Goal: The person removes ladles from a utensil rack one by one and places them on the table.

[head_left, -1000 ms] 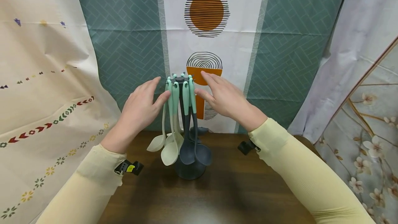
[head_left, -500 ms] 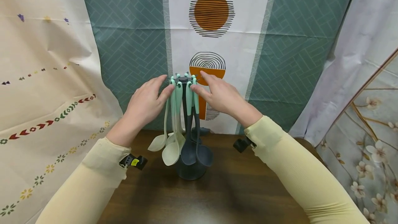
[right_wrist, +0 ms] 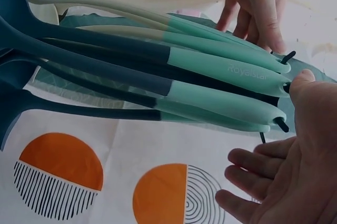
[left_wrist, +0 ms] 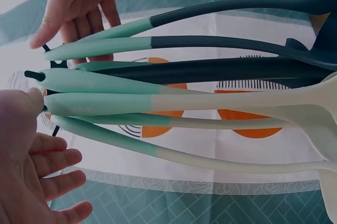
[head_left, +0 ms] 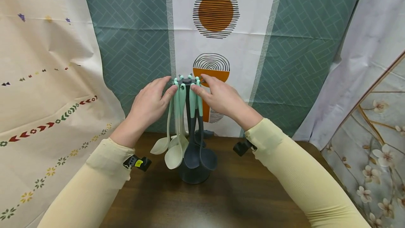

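Observation:
A dark rotating-style utensil stand (head_left: 193, 177) stands upright on the table. Several ladles and spoons with mint handles hang around its top, such as a cream ladle (head_left: 174, 157), a cream spoon (head_left: 160, 146), a dark spoon (head_left: 192, 156) and a dark ladle (head_left: 208, 158). My left hand (head_left: 147, 101) is at the left of the stand's top, thumb by a cream utensil's handle. On the other side my right hand (head_left: 223, 96) has its thumb by a dark utensil's handle (right_wrist: 226, 100). Fingers of both hands are spread and loosely extended; firm contact is hard to tell.
The brown wooden table (head_left: 253, 192) extends around the stand. Behind it hangs a green and white patterned cloth (head_left: 133, 45). A cream printed cloth (head_left: 47, 80) hangs at left, and a floral curtain (head_left: 376, 157) at right.
My right hand has moved left, closer to the hanging handles at the stand's top. My left hand has come slightly nearer the handles too. The head view has shifted a little; the utensils still hang.

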`<state>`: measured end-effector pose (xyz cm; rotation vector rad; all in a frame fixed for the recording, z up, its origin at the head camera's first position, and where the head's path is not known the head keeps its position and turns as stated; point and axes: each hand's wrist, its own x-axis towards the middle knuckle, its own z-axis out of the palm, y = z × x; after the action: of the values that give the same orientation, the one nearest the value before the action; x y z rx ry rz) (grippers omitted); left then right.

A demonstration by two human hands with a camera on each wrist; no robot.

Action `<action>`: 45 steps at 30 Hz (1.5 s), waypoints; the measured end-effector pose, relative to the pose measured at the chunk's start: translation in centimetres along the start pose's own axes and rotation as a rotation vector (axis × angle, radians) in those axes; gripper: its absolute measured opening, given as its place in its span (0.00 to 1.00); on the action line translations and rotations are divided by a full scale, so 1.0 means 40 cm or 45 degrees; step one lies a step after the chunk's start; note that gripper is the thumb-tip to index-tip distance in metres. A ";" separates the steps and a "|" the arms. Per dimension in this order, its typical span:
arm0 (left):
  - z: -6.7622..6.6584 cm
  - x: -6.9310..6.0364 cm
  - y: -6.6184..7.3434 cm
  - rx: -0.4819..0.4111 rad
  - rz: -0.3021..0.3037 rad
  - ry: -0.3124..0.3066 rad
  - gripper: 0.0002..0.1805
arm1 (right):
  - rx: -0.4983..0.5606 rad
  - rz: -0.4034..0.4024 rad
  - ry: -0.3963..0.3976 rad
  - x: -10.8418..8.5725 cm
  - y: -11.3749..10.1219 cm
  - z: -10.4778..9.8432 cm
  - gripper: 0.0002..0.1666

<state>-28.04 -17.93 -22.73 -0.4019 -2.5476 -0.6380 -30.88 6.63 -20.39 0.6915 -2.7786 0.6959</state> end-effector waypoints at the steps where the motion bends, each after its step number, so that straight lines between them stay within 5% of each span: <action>1: 0.001 0.001 0.001 0.000 -0.007 -0.005 0.37 | 0.003 -0.003 0.001 0.000 0.000 0.000 0.51; 18: 0.004 -0.004 0.000 -0.061 -0.032 -0.028 0.45 | 0.077 -0.045 0.059 0.005 0.001 0.014 0.46; 30: 0.015 -0.005 0.015 -0.153 -0.090 -0.019 0.46 | 0.249 -0.061 0.115 0.001 0.004 0.023 0.43; 45: 0.029 0.008 0.074 -0.284 -0.131 -0.141 0.46 | 0.481 -0.032 0.138 -0.028 0.039 0.001 0.40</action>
<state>-27.60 -14.78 -22.40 -0.3935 -2.6235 -0.9690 -30.67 8.27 -21.38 0.7263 -2.5585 1.2324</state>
